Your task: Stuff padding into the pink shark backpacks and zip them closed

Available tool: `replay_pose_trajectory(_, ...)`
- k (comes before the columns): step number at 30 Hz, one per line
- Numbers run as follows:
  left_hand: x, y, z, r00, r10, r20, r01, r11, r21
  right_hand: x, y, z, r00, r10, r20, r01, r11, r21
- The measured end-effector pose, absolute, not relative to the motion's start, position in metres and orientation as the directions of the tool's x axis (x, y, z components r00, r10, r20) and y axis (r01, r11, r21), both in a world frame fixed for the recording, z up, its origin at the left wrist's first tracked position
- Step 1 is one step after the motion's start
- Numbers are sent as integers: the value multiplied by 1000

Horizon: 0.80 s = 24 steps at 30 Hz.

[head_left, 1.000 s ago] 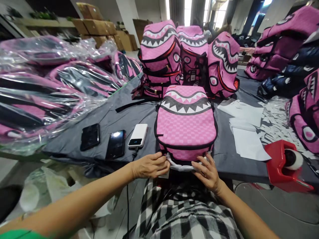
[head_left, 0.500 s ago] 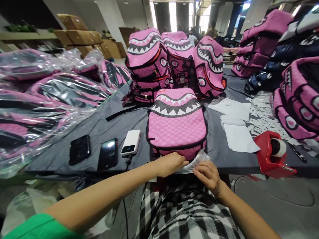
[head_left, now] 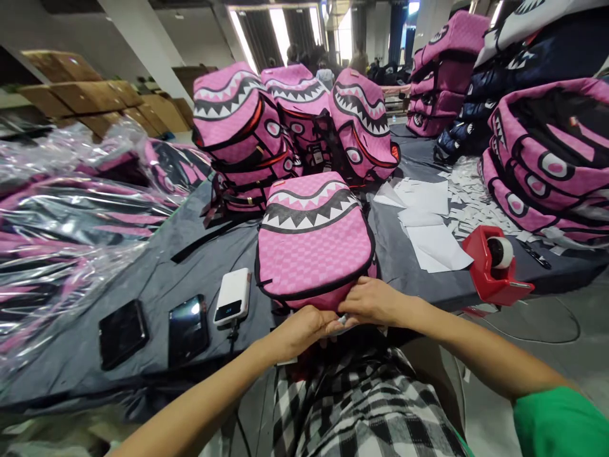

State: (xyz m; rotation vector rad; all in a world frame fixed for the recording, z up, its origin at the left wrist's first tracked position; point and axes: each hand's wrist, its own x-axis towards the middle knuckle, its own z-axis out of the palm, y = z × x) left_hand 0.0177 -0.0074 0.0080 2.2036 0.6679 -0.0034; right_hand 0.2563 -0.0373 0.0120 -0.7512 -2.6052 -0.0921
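Observation:
A pink checkered backpack (head_left: 314,254) with a black-and-white shark-tooth pattern lies at the table's front edge, its base towards me. Just below that base my left hand (head_left: 304,329) is closed, fingertips pinched together. My right hand (head_left: 373,301) meets it from the other side, fingers bent and closed against the lower edge of the bag. Between the two sets of fingertips shows a small whitish bit of plastic film (head_left: 343,319); the rest of it is hidden by the hands.
Several pink backpacks (head_left: 233,114) stand behind. Left are two phones (head_left: 188,330), a white power bank (head_left: 233,295) and plastic-wrapped bags (head_left: 80,209). Right are white papers (head_left: 435,244), a red tape dispenser (head_left: 499,273), small white slips (head_left: 476,203) and stacked bags (head_left: 547,158).
My right hand has moved left and up to the backpack's base, and my left hand slightly down. The crumpled clear film is now mostly out of sight. The view has shifted right.

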Motion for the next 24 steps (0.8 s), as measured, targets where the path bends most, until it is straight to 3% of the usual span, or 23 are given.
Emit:
replay_pose_trajectory(2,10,-6,-2,909,417,-12,357,-761,542,255,-23,9,-848,448,284,467,884,2)
replay_pose_trajectory(4,1,-4,-17,918,312,244,247,-932,264,257,-17,4,-859,450,246,468,883,18)
replay_pose_trajectory(7,-7,-4,-39,832,124,540,205,-974,-92,260,-17,0,-850,461,256,488,871,51)
replay_pose_trajectory(9,-8,-7,-43,804,105,586,230,-963,-143,258,-18,-3,-852,453,264,493,864,107)
replay_pose_trajectory(11,-4,-12,-33,837,279,470,318,-948,-3,256,-19,-6,-854,430,292,490,853,178)
replay_pose_trajectory(13,5,-16,-12,831,498,249,446,-863,238,254,-20,-9,-844,394,363,496,832,250)
replay_pose_trajectory(15,20,-14,14,804,593,28,512,-717,472,255,-22,-12,-818,350,457,514,801,307)
replay_pose_trajectory(19,60,2,40,837,496,-230,464,-422,779,263,-30,-14,-736,287,613,580,734,353)
replay_pose_trajectory(21,75,8,37,820,452,-352,487,-227,843,265,-33,-16,-692,284,664,617,710,339)
replay_pose_trajectory(24,82,7,26,760,405,-509,548,22,836,261,-39,-22,-588,319,744,682,690,244)
